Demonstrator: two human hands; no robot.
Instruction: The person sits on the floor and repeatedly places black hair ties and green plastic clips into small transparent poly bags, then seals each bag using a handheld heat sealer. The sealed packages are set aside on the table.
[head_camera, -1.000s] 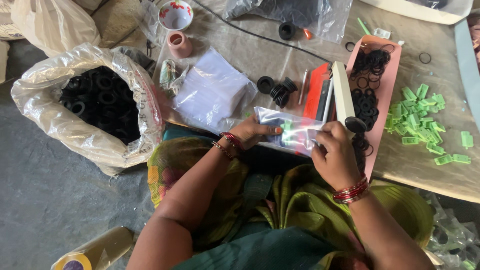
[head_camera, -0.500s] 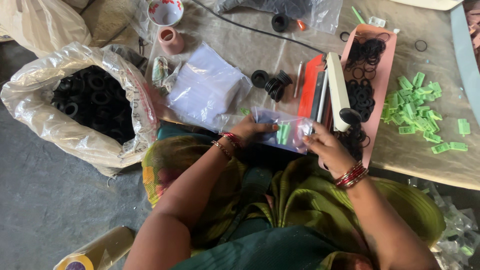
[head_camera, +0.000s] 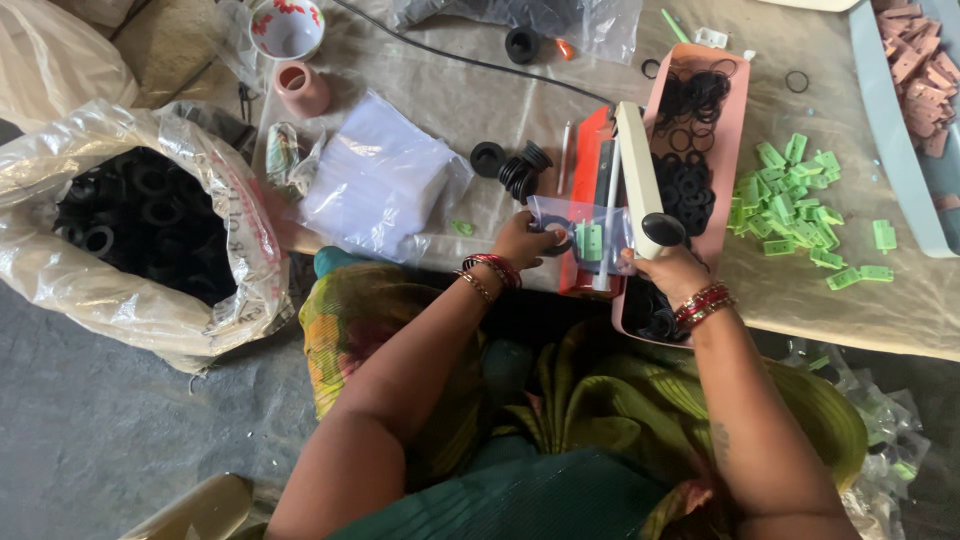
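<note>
My left hand (head_camera: 525, 243) and my right hand (head_camera: 668, 272) both grip a small clear plastic pouch (head_camera: 585, 232) holding a black ring and a green plastic piece. The pouch lies across the orange-red base of a heat sealer (head_camera: 590, 190), whose white lever arm (head_camera: 638, 170) with a black knob is raised just above my right hand. Both wrists wear red and gold bangles.
A pink tray (head_camera: 735, 130) of black rubber rings sits right of the sealer, with green plastic pieces (head_camera: 800, 205) beyond. A stack of clear pouches (head_camera: 375, 180), loose black rings (head_camera: 510, 165), a big sack of black rings (head_camera: 140, 220), a cup and bowl lie left.
The pouch has moved up and right from in front of my lap onto the sealer base. Both hands stayed on it.
</note>
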